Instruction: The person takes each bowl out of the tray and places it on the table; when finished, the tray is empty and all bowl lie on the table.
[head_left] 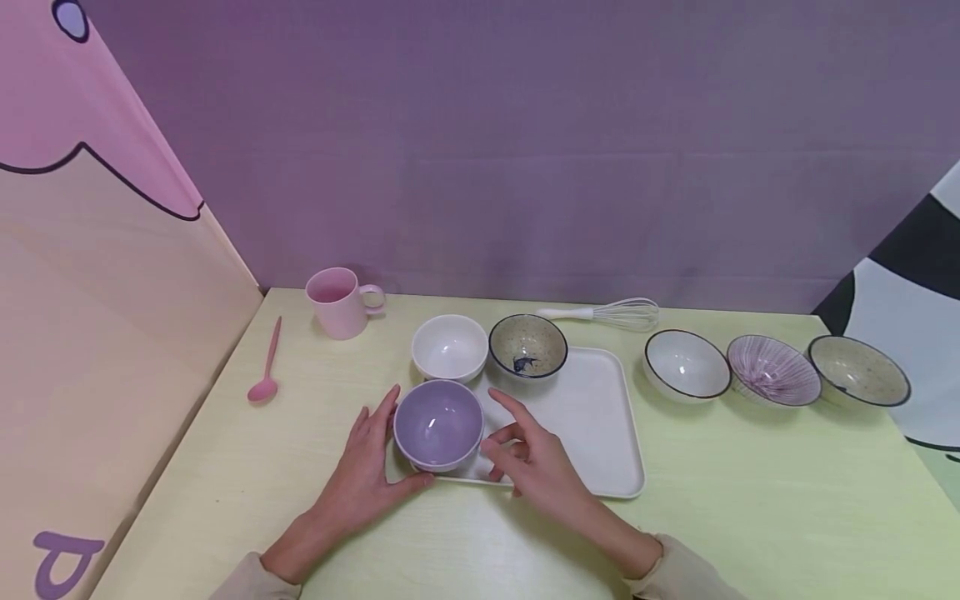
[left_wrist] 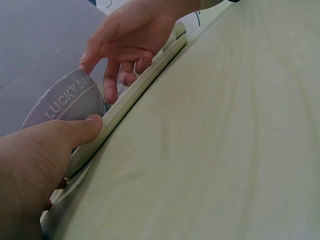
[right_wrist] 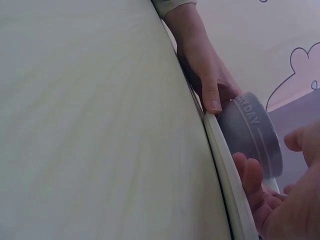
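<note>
A purple bowl (head_left: 438,423) stands on the left front part of the white tray (head_left: 600,417), with raised lettering on its outside in the left wrist view. My left hand (head_left: 367,467) holds it from the left, thumb at its lower front and fingers along its far left side, partly hidden. My right hand (head_left: 536,458) is just right of the bowl, index finger extended and the others loosely bent, with nothing in it. Behind the purple bowl are a white bowl (head_left: 450,348) and a speckled beige bowl (head_left: 528,347) with a dark rim and blue mark, side by side.
A pink mug (head_left: 341,304) and pink spoon (head_left: 270,367) are at the left. Behind the tray lies a white whisk (head_left: 607,313). To the right stand a dark-rimmed white bowl (head_left: 686,365), a purple-streaked bowl (head_left: 774,370) and another beige bowl (head_left: 858,372) in a row.
</note>
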